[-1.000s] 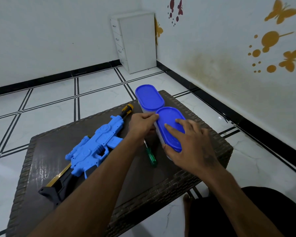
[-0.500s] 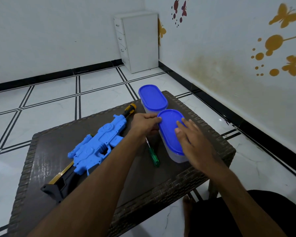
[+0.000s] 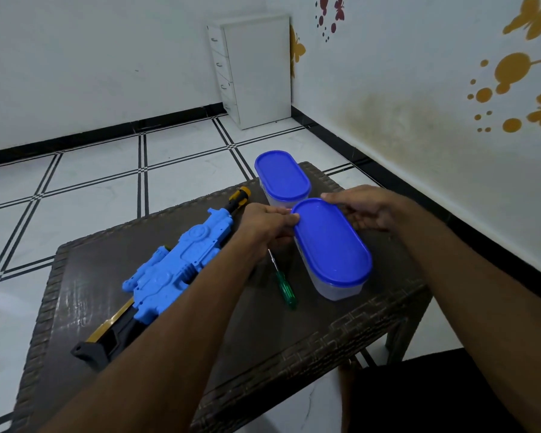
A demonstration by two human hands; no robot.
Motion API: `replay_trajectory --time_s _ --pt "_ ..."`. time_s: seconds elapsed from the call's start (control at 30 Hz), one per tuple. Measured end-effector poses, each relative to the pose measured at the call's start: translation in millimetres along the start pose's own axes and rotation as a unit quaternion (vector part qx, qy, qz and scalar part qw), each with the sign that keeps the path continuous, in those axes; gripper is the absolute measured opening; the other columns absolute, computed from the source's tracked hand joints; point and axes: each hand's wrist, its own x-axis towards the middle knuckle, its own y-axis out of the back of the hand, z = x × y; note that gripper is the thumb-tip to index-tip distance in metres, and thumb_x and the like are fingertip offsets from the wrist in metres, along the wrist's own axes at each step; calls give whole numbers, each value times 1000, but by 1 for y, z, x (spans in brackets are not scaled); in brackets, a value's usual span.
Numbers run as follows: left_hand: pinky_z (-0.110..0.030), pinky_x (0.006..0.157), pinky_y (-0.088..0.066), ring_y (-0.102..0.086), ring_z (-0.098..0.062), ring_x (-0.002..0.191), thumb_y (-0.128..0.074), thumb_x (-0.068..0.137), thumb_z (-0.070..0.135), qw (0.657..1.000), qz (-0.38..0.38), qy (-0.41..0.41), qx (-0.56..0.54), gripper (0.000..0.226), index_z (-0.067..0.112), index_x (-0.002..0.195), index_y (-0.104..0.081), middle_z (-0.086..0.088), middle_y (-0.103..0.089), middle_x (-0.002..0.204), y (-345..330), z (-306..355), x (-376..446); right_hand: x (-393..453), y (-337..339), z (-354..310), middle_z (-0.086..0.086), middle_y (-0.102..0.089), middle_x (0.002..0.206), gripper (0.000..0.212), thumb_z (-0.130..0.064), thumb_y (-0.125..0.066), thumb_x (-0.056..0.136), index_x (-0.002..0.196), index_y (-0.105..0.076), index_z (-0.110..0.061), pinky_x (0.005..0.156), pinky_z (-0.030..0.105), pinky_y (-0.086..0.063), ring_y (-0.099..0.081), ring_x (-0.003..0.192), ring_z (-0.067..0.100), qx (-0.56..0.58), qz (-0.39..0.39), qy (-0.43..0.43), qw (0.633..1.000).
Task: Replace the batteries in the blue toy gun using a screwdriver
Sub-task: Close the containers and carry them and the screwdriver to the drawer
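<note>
Head view looks down on a low, dark brown counter [image 3: 175,345] with a woven wicker-pattern rim and a glossy top, standing on a floor [image 3: 94,195] of white tiles ruled by black-and-white grid lines. White walls meet in the far corner above a black skirting band; a white drawer cabinet [image 3: 256,70] stands in that corner, and the right-hand wall carries gold and dark red butterfly decals [image 3: 512,70] above a yellowish stain. On the counter's left half lies the blue toy gun [image 3: 181,267], its yellow-tipped muzzle toward the far edge and its black-and-gold stock toward the near-left corner. Just to its right a green-handled screwdriver [image 3: 285,287] lies flat, partly under the left forearm. Two clear oval containers with blue lids sit on the right half: the far container [image 3: 282,178] at the back edge, the near container [image 3: 331,248] just in front of it. The left hand [image 3: 264,228] pinches the near lid's far-left rim with curled fingers [image 3: 286,217], and the right hand [image 3: 367,210] curls its fingers around the lid's far-right rim. A dark-clothed knee [image 3: 431,398] shows at the lower right.
</note>
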Motion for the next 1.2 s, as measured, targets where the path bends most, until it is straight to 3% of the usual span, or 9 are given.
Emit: replay_trajectory --time_s 0.07,0.3,0.43,0.53,0.67,0.83,0.97,1.07,1.2 --pt "-31 67 -61 -72 -17 80 -74 82 9 1000 -3 6 -2 16 9 98 -70 -7 -73 92 -1 -1 1 10 5 2 11 -72 110 43 -35 -74 84 116 -66 -7 79 32 -58 -69 96 22 5 -15 -26 1000" --pt "-28 63 -61 -71 -18 83 -72 84 9 998 9 39 -58 11 10 95 -71 -8 -73 96 -3 -7 -2 18 -1 2 13 -73 102 33 -26 -74 86 109 -67 -3 72 30 -59 -71 91 21 5 23 10 1000" --pt "-34 66 -62 -72 -19 82 -70 85 3 997 31 18 -73 8 4 93 -71 -8 -72 94 -9 -6 -5 4 -12 2 9 -63 66 29 -29 -72 90 83 -68 -1 40 19 -43 -54 51 15 -46 104 65 991" --pt "-42 71 -62 -73 -24 82 -72 86 13 997 55 -32 -32 6 9 90 -72 -13 -73 96 -13 -11 -8 -2 -18 11 10 -59 68 35 -38 -66 92 86 -67 -4 52 25 -43 -52 57 18 -62 129 107 984" --pt "-40 70 -61 -71 -19 70 -72 87 31 997 49 -44 -28 22 10 95 -71 -10 -72 85 -13 -32 -38 -28 -15 23 3 -56 68 35 -43 -60 95 94 -65 -9 49 23 -37 -46 55 13 -46 114 114 986" --pt "-28 58 -60 -66 -16 64 -72 85 38 998 -54 26 -26 43 4 109 -60 -11 -69 88 -16 -42 -87 -69 -1 47 11 -56 66 40 -47 -61 93 89 -59 -7 51 29 -42 -51 56 20 -110 34 41 993" --pt "-28 56 -60 -65 -16 59 -76 83 29 995 -66 30 -69 43 4 109 -52 -14 -70 83 -25 -49 -103 -96 5 58 12 -69 79 46 -48 -70 86 98 -64 -4 62 29 -51 -64 70 21 -76 -20 0 997" --pt "-30 59 -61 -68 -17 61 -78 81 22 993 -52 39 -100 43 7 109 -49 -14 -71 79 -30 -51 -104 -105 6 64 11 -70 79 41 -37 -75 82 98 -65 -2 58 25 -55 -66 65 16 -3 -67 -8 998" --pt "-25 50 -56 -67 -16 54 -79 80 14 993 -29 32 -112 43 5 109 -49 -15 -70 70 -35 -52 -98 -103 3 68 10 -68 75 34 -30 -77 82 93 -66 0 55 22 -56 -65 60 14 33 -52 -8 998"
